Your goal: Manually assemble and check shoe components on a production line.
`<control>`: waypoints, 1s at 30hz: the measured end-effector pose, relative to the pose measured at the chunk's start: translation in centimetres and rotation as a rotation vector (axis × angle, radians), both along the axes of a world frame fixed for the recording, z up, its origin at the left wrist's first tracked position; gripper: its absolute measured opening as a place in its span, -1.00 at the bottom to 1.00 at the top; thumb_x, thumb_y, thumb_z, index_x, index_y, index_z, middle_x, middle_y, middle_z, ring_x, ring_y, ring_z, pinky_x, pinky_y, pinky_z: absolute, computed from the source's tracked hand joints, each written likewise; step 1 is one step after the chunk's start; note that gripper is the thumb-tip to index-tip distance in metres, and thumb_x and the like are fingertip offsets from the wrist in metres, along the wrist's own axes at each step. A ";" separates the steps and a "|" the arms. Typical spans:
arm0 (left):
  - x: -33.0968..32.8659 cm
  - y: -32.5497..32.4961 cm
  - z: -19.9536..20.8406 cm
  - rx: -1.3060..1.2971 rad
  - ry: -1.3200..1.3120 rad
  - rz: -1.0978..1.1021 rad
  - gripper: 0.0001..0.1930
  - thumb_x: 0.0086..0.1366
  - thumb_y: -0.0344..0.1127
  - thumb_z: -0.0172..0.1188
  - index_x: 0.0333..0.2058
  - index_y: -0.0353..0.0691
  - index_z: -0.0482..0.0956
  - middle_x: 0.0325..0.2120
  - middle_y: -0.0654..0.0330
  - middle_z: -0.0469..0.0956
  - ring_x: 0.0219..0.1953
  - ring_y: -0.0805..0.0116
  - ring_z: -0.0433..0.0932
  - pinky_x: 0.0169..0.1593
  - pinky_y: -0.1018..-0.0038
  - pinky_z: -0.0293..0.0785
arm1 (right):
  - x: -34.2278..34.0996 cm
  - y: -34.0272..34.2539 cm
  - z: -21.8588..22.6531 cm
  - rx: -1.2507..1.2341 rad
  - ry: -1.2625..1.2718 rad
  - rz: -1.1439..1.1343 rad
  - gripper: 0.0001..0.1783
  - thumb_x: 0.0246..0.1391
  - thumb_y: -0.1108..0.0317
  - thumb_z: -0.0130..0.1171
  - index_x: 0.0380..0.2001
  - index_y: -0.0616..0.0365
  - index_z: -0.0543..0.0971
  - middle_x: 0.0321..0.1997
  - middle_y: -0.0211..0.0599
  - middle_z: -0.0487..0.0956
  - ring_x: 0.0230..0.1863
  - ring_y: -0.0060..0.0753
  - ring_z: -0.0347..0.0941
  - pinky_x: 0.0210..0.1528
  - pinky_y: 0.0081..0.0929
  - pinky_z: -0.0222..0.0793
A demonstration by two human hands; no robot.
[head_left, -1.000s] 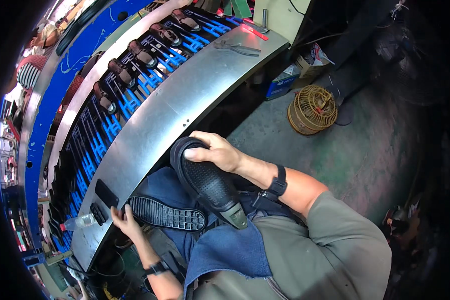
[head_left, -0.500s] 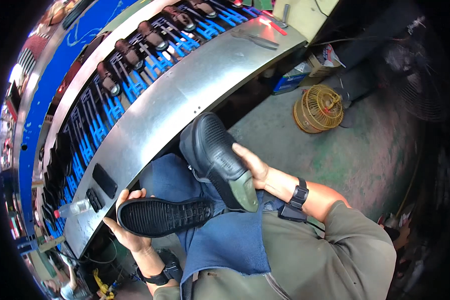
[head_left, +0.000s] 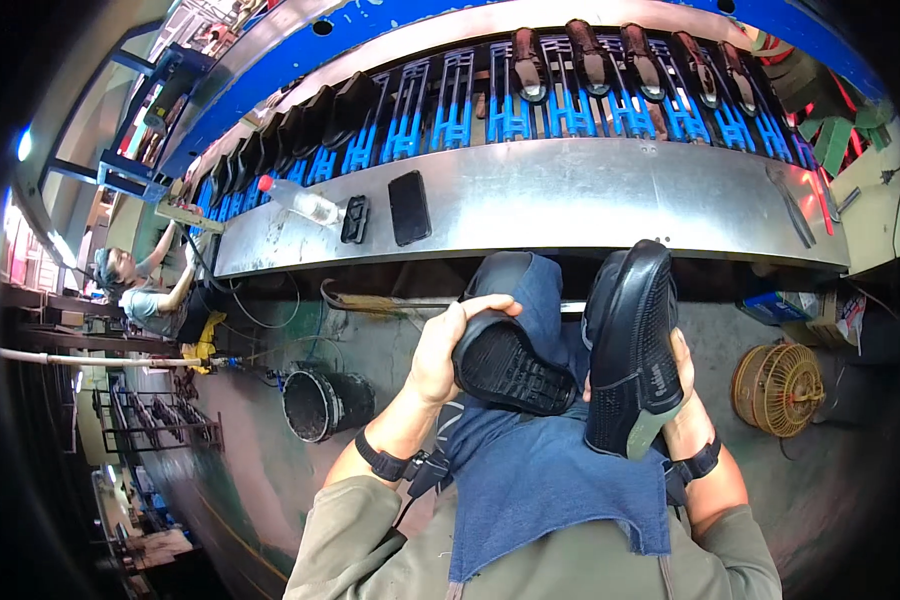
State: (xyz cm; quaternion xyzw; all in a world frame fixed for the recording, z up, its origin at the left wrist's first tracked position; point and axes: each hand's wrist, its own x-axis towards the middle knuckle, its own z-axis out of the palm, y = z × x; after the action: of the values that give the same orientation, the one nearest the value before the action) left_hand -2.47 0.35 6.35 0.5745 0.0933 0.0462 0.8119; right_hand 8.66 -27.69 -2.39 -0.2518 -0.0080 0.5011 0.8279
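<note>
Both hands are on the near side of the steel bench (head_left: 530,190), apart from each other, and each grips something. The left hand (head_left: 435,352) is clamped on a black sole (head_left: 515,372), its thumb lying over the rim and its treaded face turned up, short of the bench's near edge, over the person's lap. The right hand (head_left: 684,405) holds a black shoe (head_left: 632,345) fitted on a green last (head_left: 652,430); its fingers wrap the shoe's right side, and the toe points at the bench, overlapping its near edge in this view, though whether they touch I cannot tell. Sole and shoe sit side by side, just apart. A blue apron (head_left: 560,500) covers the lap, farther back from the bench. On the bench's left half lie a dark phone (head_left: 409,208), a small black object (head_left: 354,219) and a clear bottle (head_left: 308,203) on its side; pliers (head_left: 790,205) lie at its right end. Beyond the bench's far edge, blue brackets (head_left: 510,120) carry a row of dark shoes (head_left: 590,60). Below the bench, a bucket (head_left: 355,395) stands leftward and a round wicker cage (head_left: 780,390) rightward.
</note>
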 end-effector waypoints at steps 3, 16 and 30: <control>-0.6 0.2 -0.1 0.098 -0.038 0.034 -0.38 0.55 0.02 -0.21 0.12 -0.50 0.51 0.03 -0.09 0.60 0.09 0.19 0.57 0.22 0.33 0.44 | 0.3 0.0 0.5 0.059 0.015 0.081 0.18 0.05 -0.61 -0.05 0.34 0.29 0.29 0.10 0.26 0.55 0.01 0.24 0.58 0.05 0.11 0.56; -0.6 -1.0 0.3 0.173 0.050 -0.135 -0.17 0.48 0.33 -0.24 0.18 -0.43 0.48 0.11 -0.05 0.55 0.21 0.11 0.47 0.34 0.20 0.29 | -1.3 -0.7 3.8 0.010 -0.355 0.250 -0.11 0.38 -0.29 -0.21 0.32 0.39 0.31 0.29 -0.04 0.47 0.24 -0.25 0.45 0.29 -0.32 0.36; 2.0 -4.6 7.1 0.178 -0.078 -0.099 -0.33 0.51 0.08 -0.30 -0.06 -0.50 0.58 -0.06 -0.25 0.61 0.04 -0.11 0.59 0.21 0.07 0.47 | -1.4 -0.2 8.0 -0.019 -0.706 0.344 -0.09 0.25 -0.28 -0.12 0.26 0.41 0.40 0.06 -0.02 0.62 0.05 -0.30 0.57 0.12 -0.42 0.42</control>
State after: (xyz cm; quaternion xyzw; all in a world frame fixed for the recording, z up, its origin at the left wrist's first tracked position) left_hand -0.49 -4.22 13.48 0.6459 0.0284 0.0366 0.7620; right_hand 7.21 -27.93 5.60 -0.4112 -0.3298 0.5154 0.6757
